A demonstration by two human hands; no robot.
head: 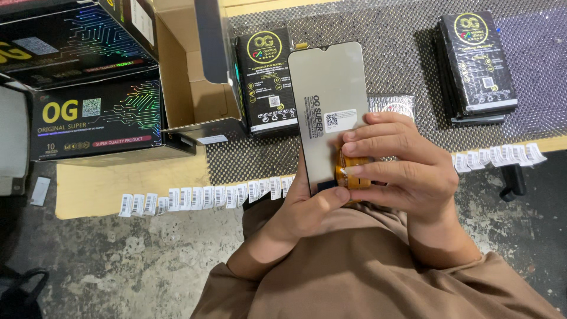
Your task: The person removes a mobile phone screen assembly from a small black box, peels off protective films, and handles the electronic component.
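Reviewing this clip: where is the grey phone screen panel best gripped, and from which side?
Grip the phone screen panel by its long side edges near the lower end, coming from below. It is thin and flat, and the orange flex cable sits on its back face there, so fingers should stay off that.

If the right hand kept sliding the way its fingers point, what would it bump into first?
The right hand points left, across the phone screen panel that it already touches. Past that, probably the left hand's thumb, then the open cardboard box; depth is unclear.

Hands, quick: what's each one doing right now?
Left hand: closed on the lower edge of the phone screen panel, thumb on its back.
Right hand: holding the panel too, fingers over its orange flex cable.
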